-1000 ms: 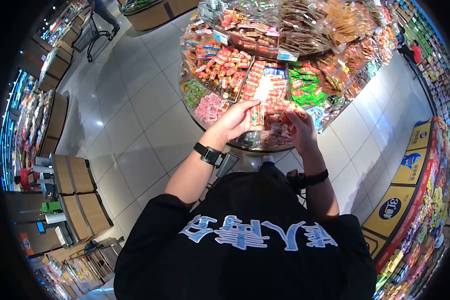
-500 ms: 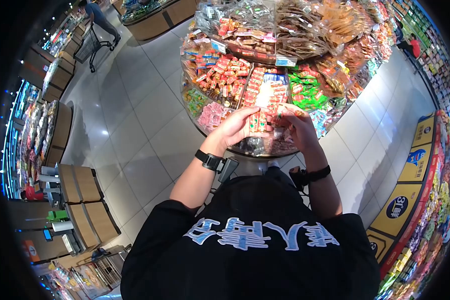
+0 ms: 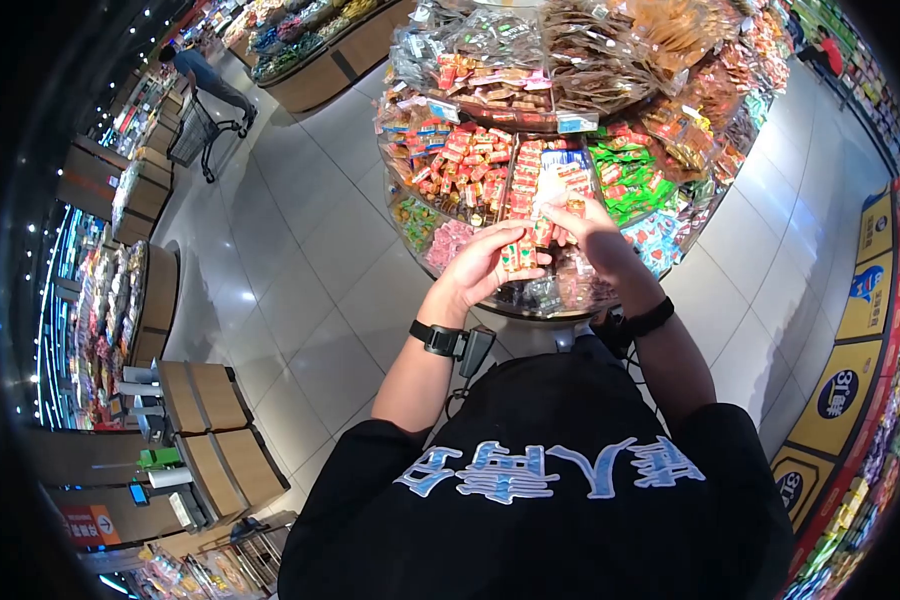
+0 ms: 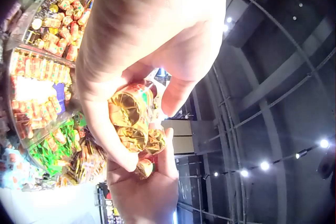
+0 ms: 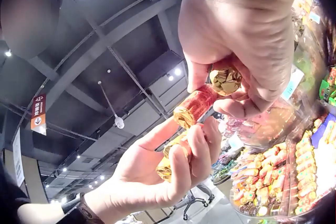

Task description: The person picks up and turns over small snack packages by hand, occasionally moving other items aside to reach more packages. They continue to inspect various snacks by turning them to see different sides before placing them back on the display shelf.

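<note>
My left hand (image 3: 477, 267) grips several short candy rolls (image 4: 131, 111) in red wrappers with twisted gold foil ends, lying side by side. Close against it, my right hand (image 3: 592, 232) pinches another gold-ended roll (image 5: 226, 81) between thumb and fingers. In the right wrist view, one red roll (image 5: 195, 106) spans the gap between the two hands, near the right thumb and over the left fingers. Both hands are above the near edge of a round candy display (image 3: 560, 312). Upright rows of similar red rolls (image 3: 523, 180) fill a compartment just beyond them.
Neighbouring compartments hold loose red rolls (image 3: 467, 160), green packets (image 3: 630, 178) and pink packets (image 3: 451, 240). Brown bagged snacks (image 3: 610, 65) are heaped on the upper tier. A person with a shopping cart (image 3: 195, 135) is at the far left; yellow-fronted shelving (image 3: 838, 390) stands at right.
My right hand has turned and moved closer over the rolls in my left hand, which still holds them. The head view has shifted, and the person with the cart shows more fully.
</note>
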A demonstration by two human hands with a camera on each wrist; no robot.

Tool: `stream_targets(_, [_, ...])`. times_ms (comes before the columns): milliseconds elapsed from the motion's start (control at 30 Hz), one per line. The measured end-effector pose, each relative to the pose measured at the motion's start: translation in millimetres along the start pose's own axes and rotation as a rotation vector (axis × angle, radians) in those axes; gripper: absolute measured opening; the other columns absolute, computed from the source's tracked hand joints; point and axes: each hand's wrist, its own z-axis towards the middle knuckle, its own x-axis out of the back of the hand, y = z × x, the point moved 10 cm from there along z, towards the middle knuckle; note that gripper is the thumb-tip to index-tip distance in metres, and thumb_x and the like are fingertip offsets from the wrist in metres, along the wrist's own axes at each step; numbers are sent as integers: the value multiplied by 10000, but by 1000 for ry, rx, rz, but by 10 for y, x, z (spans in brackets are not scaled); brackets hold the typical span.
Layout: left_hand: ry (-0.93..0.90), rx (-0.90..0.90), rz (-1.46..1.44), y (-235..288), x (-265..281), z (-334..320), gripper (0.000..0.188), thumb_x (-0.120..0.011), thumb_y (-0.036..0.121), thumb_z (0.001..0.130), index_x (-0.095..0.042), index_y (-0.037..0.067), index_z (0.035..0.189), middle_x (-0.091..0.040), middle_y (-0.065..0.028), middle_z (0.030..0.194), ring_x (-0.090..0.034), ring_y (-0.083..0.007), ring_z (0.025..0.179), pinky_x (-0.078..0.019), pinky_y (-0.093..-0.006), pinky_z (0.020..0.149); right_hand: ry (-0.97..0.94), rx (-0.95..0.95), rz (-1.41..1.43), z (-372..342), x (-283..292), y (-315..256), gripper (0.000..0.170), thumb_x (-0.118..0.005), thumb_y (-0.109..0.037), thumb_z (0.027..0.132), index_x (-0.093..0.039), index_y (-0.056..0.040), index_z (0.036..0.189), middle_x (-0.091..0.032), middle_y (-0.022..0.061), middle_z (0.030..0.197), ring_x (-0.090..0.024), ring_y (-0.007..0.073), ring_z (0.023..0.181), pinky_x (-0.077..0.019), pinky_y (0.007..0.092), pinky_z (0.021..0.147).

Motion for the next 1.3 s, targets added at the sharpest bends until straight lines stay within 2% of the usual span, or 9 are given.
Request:
stream_targets(267, [77,-189,-102,152,135,-39,351,-483,141,963,-525,-23,1271,-617,-190,1209,-632,-338,1087,-523,-490,949,52,-56,352,-143,-32,-18,198,-606,-85,916,-571,21,1080,-641,75,921,-653,178,909,-521,291,834])
stream_targets(367, [134,-227,-112,169,181,-52,316,-496,118,955,-526,-3,1245,-615,-177,1189,-625,-314,1088,-513,-481,963,124,-37,313,-93,-5,242,228,-629,-114,920,-555,46,1063,-659,125,975,-676,185,802,-538,252,687])
stream_targets(600, [104,-224,-124,142,199,-40,345,-493,122,950,-501,2,1273,-603,-166,1206,-614,-305,1109,-504,-481,973,178,38,-469,-237,-99,142,254,-702,-235,881,-606,0,886,-653,77,709,-631,103,641,-477,250,528])
stream_targets(733, [31,-179,-198,107,162,-43,376,-475,136,947,-489,-5,1295,-599,-165,1224,-605,-316,1130,-498,-493,978,212,192,-559,-238,-78,102,271,-711,-273,872,-618,-18,872,-619,54,634,-564,78,555,-447,262,519])
stream_targets(833, [6,-155,-240,96,154,-67,425,-457,183,948,-468,-9,1327,-576,-190,1265,-587,-335,1158,-475,-515,1000,158,76,-400,-244,-98,177,257,-723,-257,863,-619,-23,854,-612,49,636,-551,72,571,-436,260,519])
stream_targets(933, [-12,-146,-294,87,179,-69,451,-448,204,955,-461,-26,1343,-573,-190,1281,-566,-345,1186,-426,-549,1035,101,143,-471,-214,-134,194,274,-639,-312,918,-604,-42,946,-579,44,623,-535,93,554,-418,256,494])
stream_targets(1033, [-37,-138,-330,90,185,-89,469,-452,226,957,-456,-30,1351,-571,-191,1286,-551,-352,1205,-393,-574,1055,-3,-200,162,-164,-87,512,349,-496,-382,972,-561,-60,1093,-561,43,655,-512,119,523,-400,257,474])
stream_targets(1133, [-42,-131,-340,90,204,-106,478,-460,249,957,-460,-26,1348,-565,-200,1292,-548,-358,1210,-385,-587,1056,-38,-161,409,-195,-86,486,394,-372,-368,994,-502,-51,1189,-564,57,726,-506,142,531,-401,263,480])
stream_targets(1300, [-37,-102,-319,69,254,-103,470,-464,259,958,-478,-23,1333,-567,-207,1289,-547,-364,1212,-390,-589,1051,-96,-171,467,-242,-141,303,381,-370,-269,983,-515,11,1197,-601,84,829,-593,184,674,-476,292,587])
